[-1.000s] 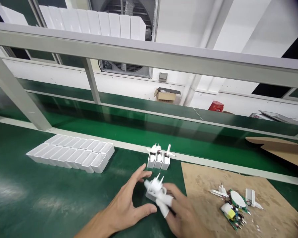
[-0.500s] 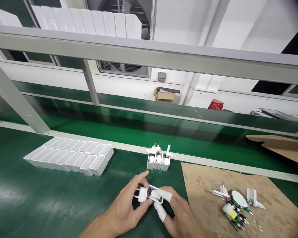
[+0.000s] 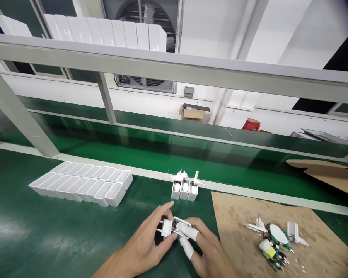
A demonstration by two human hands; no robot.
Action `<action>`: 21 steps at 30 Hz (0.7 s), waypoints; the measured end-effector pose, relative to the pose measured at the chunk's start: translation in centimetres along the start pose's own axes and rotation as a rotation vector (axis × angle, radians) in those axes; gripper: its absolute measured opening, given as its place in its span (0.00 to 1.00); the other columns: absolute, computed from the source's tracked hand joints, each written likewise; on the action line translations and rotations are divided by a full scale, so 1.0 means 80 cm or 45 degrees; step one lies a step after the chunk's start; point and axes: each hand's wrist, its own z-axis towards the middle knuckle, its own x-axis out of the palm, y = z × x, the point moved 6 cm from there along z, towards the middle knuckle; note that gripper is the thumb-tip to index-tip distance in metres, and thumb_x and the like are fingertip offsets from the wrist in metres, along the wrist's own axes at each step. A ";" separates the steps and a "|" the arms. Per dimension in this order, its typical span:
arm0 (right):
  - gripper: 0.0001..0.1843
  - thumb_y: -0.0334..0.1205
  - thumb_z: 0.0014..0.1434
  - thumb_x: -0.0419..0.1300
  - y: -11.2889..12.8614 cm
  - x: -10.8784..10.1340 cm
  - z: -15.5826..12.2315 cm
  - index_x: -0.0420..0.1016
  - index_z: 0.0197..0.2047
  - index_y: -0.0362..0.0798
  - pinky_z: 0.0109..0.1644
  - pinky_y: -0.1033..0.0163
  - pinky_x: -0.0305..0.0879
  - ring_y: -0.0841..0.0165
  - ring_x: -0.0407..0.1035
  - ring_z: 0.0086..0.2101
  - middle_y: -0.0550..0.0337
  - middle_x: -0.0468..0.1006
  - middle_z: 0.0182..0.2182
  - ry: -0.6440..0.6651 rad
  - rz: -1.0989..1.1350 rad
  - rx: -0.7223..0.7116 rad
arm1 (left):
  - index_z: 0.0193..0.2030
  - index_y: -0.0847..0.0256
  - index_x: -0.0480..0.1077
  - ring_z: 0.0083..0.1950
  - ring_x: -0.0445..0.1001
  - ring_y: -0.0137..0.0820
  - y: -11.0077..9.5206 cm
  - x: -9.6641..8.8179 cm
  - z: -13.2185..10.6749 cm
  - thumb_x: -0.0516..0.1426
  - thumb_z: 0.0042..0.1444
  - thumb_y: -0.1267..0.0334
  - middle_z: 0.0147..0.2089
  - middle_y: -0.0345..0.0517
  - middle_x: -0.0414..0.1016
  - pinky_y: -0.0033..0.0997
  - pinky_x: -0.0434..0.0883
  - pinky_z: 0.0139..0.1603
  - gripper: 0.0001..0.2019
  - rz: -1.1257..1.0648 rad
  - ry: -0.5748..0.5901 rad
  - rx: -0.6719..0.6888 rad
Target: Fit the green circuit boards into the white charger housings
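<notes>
Both hands hold one white charger plug (image 3: 174, 227) low in the middle, above the green mat. My left hand (image 3: 149, 243) pinches its pronged end between thumb and fingers. My right hand (image 3: 204, 251), with white finger cots on two fingers, grips the housing end, where a circuit board shows inside. Three more white housings with plugs (image 3: 185, 187) stand in a row just beyond, by the belt edge.
Two rows of several empty white housings (image 3: 84, 183) lie at left on the mat. A brown cardboard sheet (image 3: 243, 239) at right carries loose circuit boards and plug parts (image 3: 274, 239). A green conveyor belt (image 3: 162, 150) runs behind, under a grey frame bar (image 3: 174, 69).
A second ago my left hand was open beside the plug, held in the right hand alone. The left hand has closed on its pronged end, and the plug now lies on its side.
</notes>
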 end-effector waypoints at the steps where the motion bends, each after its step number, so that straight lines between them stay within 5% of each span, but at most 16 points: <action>1: 0.24 0.32 0.76 0.50 -0.004 -0.002 0.000 0.69 0.69 0.57 0.58 0.53 0.78 0.58 0.75 0.55 0.47 0.74 0.59 -0.053 0.099 0.054 | 0.78 0.39 0.48 0.52 0.75 0.38 0.002 -0.001 -0.001 0.58 0.74 0.56 0.58 0.45 0.68 0.42 0.76 0.57 0.32 0.002 -0.019 -0.013; 3: 0.16 0.43 0.77 0.56 -0.023 0.000 -0.001 0.75 0.64 0.55 0.57 0.54 0.78 0.58 0.77 0.53 0.47 0.76 0.58 -0.169 0.463 0.303 | 0.79 0.39 0.47 0.55 0.73 0.43 0.003 -0.004 -0.002 0.65 0.69 0.45 0.64 0.49 0.65 0.48 0.77 0.60 0.41 0.037 -0.090 -0.026; 5: 0.21 0.56 0.72 0.65 -0.044 0.014 -0.008 0.78 0.58 0.51 0.51 0.55 0.80 0.57 0.79 0.46 0.47 0.81 0.52 -0.248 0.941 0.642 | 0.80 0.40 0.45 0.56 0.72 0.47 -0.001 -0.005 -0.004 0.71 0.58 0.36 0.66 0.53 0.62 0.52 0.77 0.60 0.53 0.104 -0.153 0.003; 8: 0.31 0.65 0.60 0.75 -0.051 0.039 -0.015 0.80 0.51 0.46 0.46 0.51 0.81 0.56 0.81 0.38 0.51 0.84 0.38 -0.253 1.428 0.938 | 0.80 0.42 0.45 0.58 0.72 0.47 -0.016 0.002 -0.003 0.66 0.66 0.40 0.64 0.54 0.65 0.51 0.77 0.59 0.45 0.151 -0.135 0.139; 12: 0.30 0.64 0.57 0.78 -0.035 0.049 -0.009 0.81 0.47 0.47 0.51 0.45 0.79 0.54 0.83 0.36 0.56 0.83 0.31 -0.214 1.638 0.959 | 0.79 0.47 0.49 0.58 0.73 0.45 -0.033 0.008 -0.003 0.60 0.74 0.53 0.61 0.52 0.72 0.47 0.76 0.59 0.34 0.168 -0.148 0.307; 21: 0.30 0.62 0.59 0.77 -0.044 0.060 -0.020 0.82 0.50 0.45 0.52 0.43 0.79 0.50 0.83 0.39 0.52 0.84 0.33 -0.239 1.657 0.963 | 0.79 0.48 0.50 0.53 0.74 0.43 -0.037 0.005 -0.003 0.63 0.73 0.52 0.58 0.50 0.73 0.44 0.76 0.55 0.35 0.172 -0.176 0.335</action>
